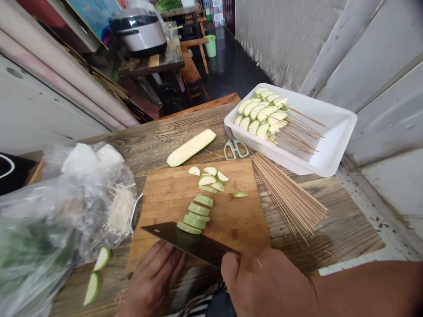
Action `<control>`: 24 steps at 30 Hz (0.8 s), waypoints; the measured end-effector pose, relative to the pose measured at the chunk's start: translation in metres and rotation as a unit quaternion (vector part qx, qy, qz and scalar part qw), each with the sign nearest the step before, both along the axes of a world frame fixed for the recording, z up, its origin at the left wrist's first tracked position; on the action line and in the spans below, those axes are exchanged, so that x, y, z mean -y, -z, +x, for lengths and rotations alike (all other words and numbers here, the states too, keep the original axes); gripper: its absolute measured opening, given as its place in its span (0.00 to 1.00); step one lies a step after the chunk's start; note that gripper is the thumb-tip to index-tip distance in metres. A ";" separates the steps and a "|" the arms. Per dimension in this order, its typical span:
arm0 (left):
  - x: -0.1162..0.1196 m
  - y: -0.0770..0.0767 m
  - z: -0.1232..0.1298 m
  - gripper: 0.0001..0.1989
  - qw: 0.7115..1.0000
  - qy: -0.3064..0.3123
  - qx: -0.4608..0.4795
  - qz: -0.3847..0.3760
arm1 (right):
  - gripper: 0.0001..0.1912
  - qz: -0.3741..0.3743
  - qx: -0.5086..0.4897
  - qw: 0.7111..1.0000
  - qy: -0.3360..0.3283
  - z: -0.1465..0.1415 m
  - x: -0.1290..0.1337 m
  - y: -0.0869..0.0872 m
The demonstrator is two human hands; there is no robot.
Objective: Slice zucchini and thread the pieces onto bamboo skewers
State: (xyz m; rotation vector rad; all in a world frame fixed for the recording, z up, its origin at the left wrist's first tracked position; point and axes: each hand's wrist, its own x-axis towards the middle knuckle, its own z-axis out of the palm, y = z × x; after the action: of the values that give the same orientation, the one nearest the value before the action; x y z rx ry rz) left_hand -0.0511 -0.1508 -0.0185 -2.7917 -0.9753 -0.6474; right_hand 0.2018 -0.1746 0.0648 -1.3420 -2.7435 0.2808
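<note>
My right hand [264,281] is wrapped round the handle of a wide, dark-bladed kitchen knife [194,244]. The blade slants across the front of a wooden cutting board [238,220]. Just beyond it lies a row of green-skinned zucchini slices [198,212], the nearest touching or almost touching the blade. My left hand [157,273] is at the near side of the blade, its fingers curled together; whatever they hold, if anything, is hidden. Several half-round zucchini pieces [207,179] are scattered farther up the board. A long halved zucchini [191,147], cut face up, rests on the table behind the board.
At the back right, a white tray [333,127] holds skewered zucchini slices [261,112]. Scissors [235,149] and bamboo skewers [294,193] lie beside it. Plastic bags [89,211], one with enoki mushrooms [119,209], crowd the left. Two zucchini slices [95,277] lie near the left hand.
</note>
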 end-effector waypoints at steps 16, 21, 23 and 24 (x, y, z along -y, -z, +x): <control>-0.003 -0.004 0.004 0.04 1.000 0.008 -0.006 0.009 | 0.08 0.069 -0.010 0.998 0.008 -0.002 0.000 -0.003; -0.002 -0.006 0.006 0.07 1.000 0.015 -0.015 0.019 | 0.05 -0.008 -0.002 1.000 -0.010 0.000 -0.003 -0.004; -0.001 -0.007 0.007 0.10 1.000 0.009 -0.018 0.015 | 0.06 -0.051 0.008 0.998 -0.029 0.001 -0.005 -0.006; -0.001 -0.007 0.007 0.10 1.000 0.004 -0.022 0.008 | 0.06 -0.073 0.017 0.997 -0.037 0.001 -0.007 -0.007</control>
State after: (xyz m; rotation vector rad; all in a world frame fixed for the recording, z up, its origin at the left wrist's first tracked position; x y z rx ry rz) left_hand -0.0445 -0.1501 -0.0116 -2.7849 -0.9460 -0.5908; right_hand 0.2030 -0.1675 0.0717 -1.2897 -2.8539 0.4751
